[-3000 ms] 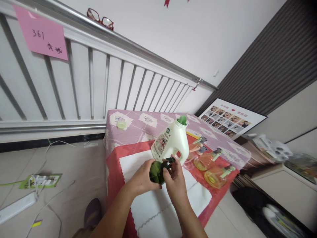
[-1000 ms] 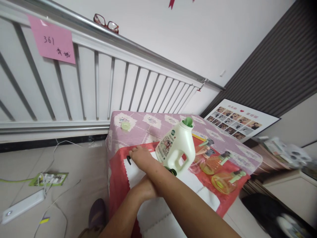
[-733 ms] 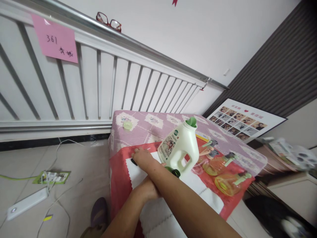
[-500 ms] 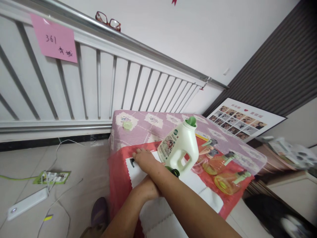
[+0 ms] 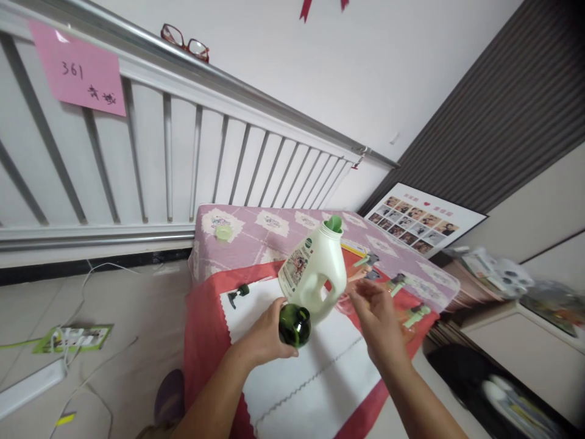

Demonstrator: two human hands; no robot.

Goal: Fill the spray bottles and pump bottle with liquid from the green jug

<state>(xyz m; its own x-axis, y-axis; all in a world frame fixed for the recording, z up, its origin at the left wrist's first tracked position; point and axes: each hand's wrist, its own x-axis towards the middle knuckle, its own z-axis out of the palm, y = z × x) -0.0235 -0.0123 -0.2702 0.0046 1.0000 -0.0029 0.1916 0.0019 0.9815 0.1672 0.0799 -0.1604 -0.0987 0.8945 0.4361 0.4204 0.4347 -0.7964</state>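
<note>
My left hand [image 5: 264,333] is closed around a small dark green bottle [image 5: 295,325] with an open neck, held just above the white cloth [image 5: 315,372]. A dark pump top [image 5: 238,293] lies on the cloth's far left corner, apart from both hands. My right hand [image 5: 377,308] hovers with its fingers spread and nothing in it, to the right of a white detergent jug [image 5: 315,271] with a green spout. The jug stands upright right behind the green bottle.
Orange spray bottles [image 5: 404,305] lie partly hidden behind my right hand on the red cloth [image 5: 201,341]. A pale green cap [image 5: 223,231] sits on the pink tablecloth at the back. White railing [image 5: 169,164] runs behind the table; cables and a power strip [image 5: 27,390] lie on the floor to the left.
My right hand has left the pump top on the cloth's left corner and swung back to the right of the jug. The green bottle in my left hand shows again.
</note>
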